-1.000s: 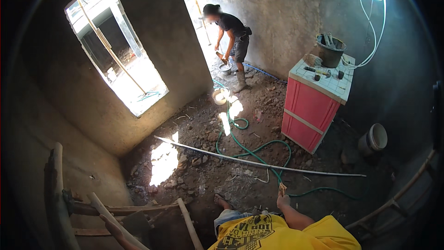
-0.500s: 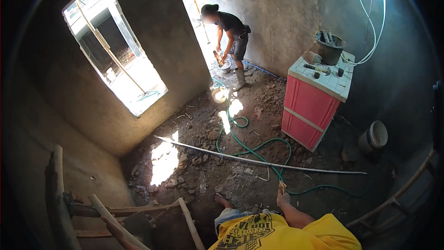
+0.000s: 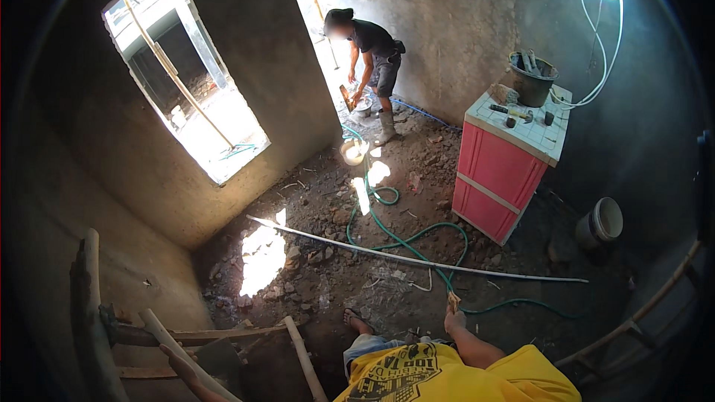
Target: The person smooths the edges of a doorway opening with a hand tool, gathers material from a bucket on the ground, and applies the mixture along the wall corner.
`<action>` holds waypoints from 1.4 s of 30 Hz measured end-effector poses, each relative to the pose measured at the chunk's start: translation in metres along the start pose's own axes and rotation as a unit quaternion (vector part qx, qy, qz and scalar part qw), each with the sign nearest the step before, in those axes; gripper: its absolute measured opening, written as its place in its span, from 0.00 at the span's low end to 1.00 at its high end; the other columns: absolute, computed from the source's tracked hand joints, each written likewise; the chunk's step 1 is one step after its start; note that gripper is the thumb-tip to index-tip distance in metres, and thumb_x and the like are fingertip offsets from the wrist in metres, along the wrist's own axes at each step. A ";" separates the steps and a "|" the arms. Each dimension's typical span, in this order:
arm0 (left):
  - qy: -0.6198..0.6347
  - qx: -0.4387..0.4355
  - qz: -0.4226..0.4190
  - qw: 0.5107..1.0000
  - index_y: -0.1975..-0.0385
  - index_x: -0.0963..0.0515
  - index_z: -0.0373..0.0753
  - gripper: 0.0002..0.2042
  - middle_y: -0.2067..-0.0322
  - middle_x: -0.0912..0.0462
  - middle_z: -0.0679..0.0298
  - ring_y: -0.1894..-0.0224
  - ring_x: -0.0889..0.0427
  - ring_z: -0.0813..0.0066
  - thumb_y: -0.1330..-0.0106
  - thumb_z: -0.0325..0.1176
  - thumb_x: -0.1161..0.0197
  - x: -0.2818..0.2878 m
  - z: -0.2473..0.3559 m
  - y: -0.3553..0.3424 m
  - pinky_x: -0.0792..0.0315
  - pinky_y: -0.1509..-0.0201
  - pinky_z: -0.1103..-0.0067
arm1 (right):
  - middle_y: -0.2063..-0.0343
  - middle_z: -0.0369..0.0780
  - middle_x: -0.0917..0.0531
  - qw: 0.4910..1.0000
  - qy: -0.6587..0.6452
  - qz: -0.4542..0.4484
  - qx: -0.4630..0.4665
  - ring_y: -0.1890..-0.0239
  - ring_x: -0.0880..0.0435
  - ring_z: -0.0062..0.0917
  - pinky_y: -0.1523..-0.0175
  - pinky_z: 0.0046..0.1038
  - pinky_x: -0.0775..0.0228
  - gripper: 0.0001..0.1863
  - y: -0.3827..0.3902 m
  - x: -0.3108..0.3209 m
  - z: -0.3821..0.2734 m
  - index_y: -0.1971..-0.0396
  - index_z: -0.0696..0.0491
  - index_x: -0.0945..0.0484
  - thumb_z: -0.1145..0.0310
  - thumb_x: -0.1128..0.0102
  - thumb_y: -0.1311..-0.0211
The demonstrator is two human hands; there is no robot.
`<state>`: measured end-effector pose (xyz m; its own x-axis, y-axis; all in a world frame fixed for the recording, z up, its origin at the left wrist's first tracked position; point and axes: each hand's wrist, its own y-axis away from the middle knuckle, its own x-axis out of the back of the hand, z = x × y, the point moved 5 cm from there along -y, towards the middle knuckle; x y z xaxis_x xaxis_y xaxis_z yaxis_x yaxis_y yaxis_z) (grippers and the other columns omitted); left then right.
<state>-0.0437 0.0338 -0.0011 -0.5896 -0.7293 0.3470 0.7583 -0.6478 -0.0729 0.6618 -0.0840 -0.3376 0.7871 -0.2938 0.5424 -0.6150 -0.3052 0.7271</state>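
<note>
At the lower left, my left hand [image 3: 181, 367] is beside a pale wooden pole [image 3: 165, 336]; shadow hides its fingers, and I cannot tell whether it grips the pole. My right hand [image 3: 454, 321] reaches forward from a yellow shirt [image 3: 454, 380], closed on a small tan object [image 3: 453, 302] whose kind I cannot make out. Just past that object, a green hose [image 3: 402, 242] loops over the rubble floor. A long white pipe [image 3: 417, 259] lies across the hose. A sandalled foot [image 3: 358, 320] shows left of the shirt.
A bending co-worker [image 3: 376, 48] handles a brown board [image 3: 348, 98] over a bucket [image 3: 363, 108] by the doorway. A pink, tile-topped cabinet [image 3: 495, 175] bears a black bucket [image 3: 532, 82] and tools. Another bucket [image 3: 599, 221] lies right; wooden poles [image 3: 305, 357] stand lower left.
The co-worker's brown board has tipped and moved slightly left. My view has shifted a little; my right hand keeps its hold on the tan object.
</note>
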 end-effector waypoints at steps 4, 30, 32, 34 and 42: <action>-0.013 -0.005 0.009 1.000 0.63 0.31 0.33 0.38 0.88 0.35 0.67 0.87 0.35 0.79 0.42 0.69 0.65 0.000 0.001 0.001 0.38 0.82 0.85 | 0.58 0.52 0.25 0.999 -0.020 -0.044 -0.023 0.57 0.24 0.39 0.58 0.36 0.33 0.30 0.005 0.004 -0.003 0.55 0.67 0.32 0.50 0.59 0.35; -0.012 -0.007 -0.002 1.000 0.63 0.32 0.32 0.39 0.87 0.35 0.67 0.86 0.35 0.80 0.43 0.71 0.66 0.000 0.005 0.004 0.37 0.82 0.84 | 0.66 0.51 0.23 1.000 -0.006 0.013 0.010 0.64 0.22 0.37 0.63 0.36 0.33 0.29 -0.010 -0.003 0.004 0.59 0.67 0.29 0.49 0.58 0.36; -0.015 -0.008 -0.001 1.000 0.63 0.32 0.32 0.39 0.87 0.35 0.67 0.86 0.35 0.80 0.43 0.71 0.65 -0.001 0.006 0.004 0.37 0.82 0.84 | 0.65 0.51 0.23 1.000 -0.024 -0.010 -0.001 0.63 0.22 0.38 0.62 0.36 0.33 0.29 -0.012 -0.006 0.005 0.60 0.67 0.29 0.50 0.57 0.36; 0.018 0.008 -0.017 1.000 0.63 0.31 0.32 0.39 0.87 0.35 0.68 0.86 0.35 0.80 0.43 0.70 0.64 -0.008 0.006 0.003 0.38 0.83 0.84 | 0.63 0.52 0.23 1.000 -0.005 0.018 0.008 0.61 0.22 0.39 0.60 0.37 0.33 0.29 -0.030 -0.011 0.017 0.60 0.67 0.29 0.50 0.57 0.36; -0.013 0.031 0.001 0.999 0.62 0.31 0.32 0.38 0.86 0.34 0.66 0.85 0.34 0.80 0.43 0.70 0.64 -0.008 0.024 0.021 0.37 0.81 0.84 | 0.59 0.54 0.24 1.000 -0.015 0.020 0.006 0.56 0.24 0.42 0.56 0.37 0.33 0.30 -0.012 -0.005 0.003 0.57 0.68 0.30 0.50 0.57 0.37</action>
<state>-0.0161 0.0313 0.0166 -0.5818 -0.7239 0.3709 0.7752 -0.6315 -0.0165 0.6650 -0.0820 -0.3500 0.7605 -0.3329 0.5575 -0.6462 -0.3039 0.7001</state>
